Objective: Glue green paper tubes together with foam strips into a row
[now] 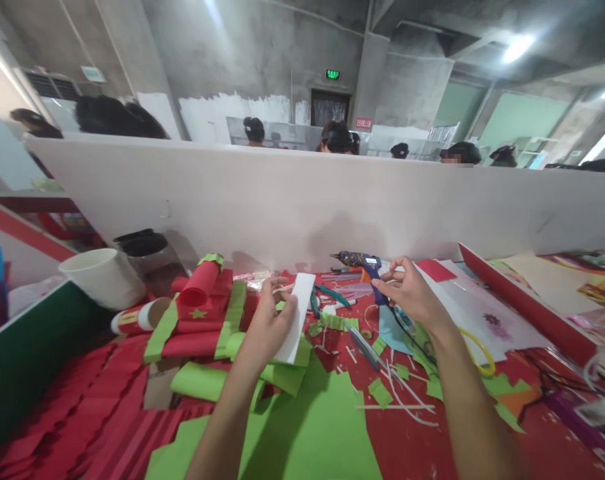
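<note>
Green paper (322,433) is lying nearest us, spreading over the near edge of the red table (407,453) under our two forearms. Our left hand (268,327) is holding a white card strip (298,310), fingers wrapped round its lower part, keeping it upright just above the green sheets at mid-table. Our right hand (407,290) is reaching farther out and to the right with fingers drawn narrow, the fingertips meeting at the blue handle of the glue gun (360,261). Whether they are gripping it or only touching, we cannot tell. Teal-handled pliers (327,297) are lying between the two hands. Red paper rolls (197,293) with green bands are resting to the left, with a white cup (102,277) beyond them.

We are judging that the strip wants a light, steady pinch low down, leaving its upper part free and flat. The gun's nozzle is best kept pointing away from the left fingers.

We are not seeing the strip's far face, and we are losing the gun's cord among the scraps. People behind the white partition (302,200) are showing only as tops of heads.
</note>
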`<state>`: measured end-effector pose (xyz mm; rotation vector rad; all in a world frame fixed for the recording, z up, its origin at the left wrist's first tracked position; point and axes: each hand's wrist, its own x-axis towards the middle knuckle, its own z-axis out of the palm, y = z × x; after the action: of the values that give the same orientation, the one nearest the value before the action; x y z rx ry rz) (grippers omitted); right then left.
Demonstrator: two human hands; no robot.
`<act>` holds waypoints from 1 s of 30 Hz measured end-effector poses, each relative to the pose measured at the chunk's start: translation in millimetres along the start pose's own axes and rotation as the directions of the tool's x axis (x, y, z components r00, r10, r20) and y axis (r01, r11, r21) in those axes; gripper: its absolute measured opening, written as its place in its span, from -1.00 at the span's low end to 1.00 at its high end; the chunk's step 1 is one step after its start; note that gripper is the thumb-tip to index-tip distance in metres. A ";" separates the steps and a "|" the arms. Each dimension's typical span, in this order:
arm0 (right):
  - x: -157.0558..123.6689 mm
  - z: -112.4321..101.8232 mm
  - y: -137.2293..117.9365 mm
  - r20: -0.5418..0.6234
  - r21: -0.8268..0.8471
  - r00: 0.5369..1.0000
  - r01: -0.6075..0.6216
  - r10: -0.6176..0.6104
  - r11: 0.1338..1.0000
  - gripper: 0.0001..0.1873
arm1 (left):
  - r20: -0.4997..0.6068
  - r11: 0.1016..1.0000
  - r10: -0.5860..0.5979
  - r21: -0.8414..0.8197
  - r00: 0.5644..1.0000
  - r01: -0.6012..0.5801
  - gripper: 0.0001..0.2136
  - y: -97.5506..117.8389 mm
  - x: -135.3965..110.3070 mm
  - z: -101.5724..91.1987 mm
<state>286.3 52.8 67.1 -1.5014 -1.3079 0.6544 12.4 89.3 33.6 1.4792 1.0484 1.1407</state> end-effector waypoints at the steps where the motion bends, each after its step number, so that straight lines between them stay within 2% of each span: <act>1: 1.2 1.7 1.6 -0.006 0.041 1.000 0.013 -0.013 0.999 -0.54 | -0.024 1.000 0.012 0.015 1.000 -0.012 -0.61 -1.4 0.8 -0.4; 4: 4.7 6.5 6.7 0.004 0.202 1.000 0.028 -0.030 0.979 -0.58 | -0.064 0.997 0.032 0.075 0.997 -0.027 -0.66 -2.3 1.8 -3.4; 8: 6.7 14.6 10.4 0.081 0.415 0.997 -0.025 -0.010 0.909 -0.52 | -0.020 0.999 0.009 0.032 1.000 -0.009 -0.83 0.9 0.3 -7.1; 14: 0.7 22.8 6.2 0.190 0.531 0.981 -0.073 -0.035 0.845 -0.63 | -0.026 0.988 -0.047 -0.149 0.999 0.043 -0.79 0.1 1.9 -5.5; 17: -4.3 20.9 3.6 0.252 0.571 0.966 -0.109 -0.048 0.814 -0.65 | -0.023 0.980 -0.085 -0.184 0.996 0.080 -0.74 1.5 1.8 -4.9; 20: -6.7 20.2 2.0 0.286 0.566 0.955 -0.100 -0.081 0.818 -0.67 | -0.017 0.976 -0.110 -0.190 0.994 0.104 -0.69 4.3 0.5 -5.4; 23: -5.6 24.8 2.1 0.263 0.527 0.959 -0.053 -0.104 0.848 -0.72 | 0.011 0.970 -0.121 -0.209 0.993 0.121 -0.68 5.4 -0.3 -5.0; 27: -4.4 34.5 2.5 0.189 0.377 0.976 0.027 -0.105 0.926 -0.64 | 0.047 0.954 -0.160 -0.248 0.986 0.167 -0.74 4.2 -1.2 -1.4; 30: -6.2 38.9 1.2 0.172 0.266 0.980 0.055 -0.104 0.962 -0.58 | 0.027 0.957 -0.171 -0.235 0.985 0.173 -0.78 5.0 -3.3 2.7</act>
<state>251.1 59.8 50.9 -1.1910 -1.3559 0.8931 14.8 84.8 37.8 1.1806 0.9793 1.0943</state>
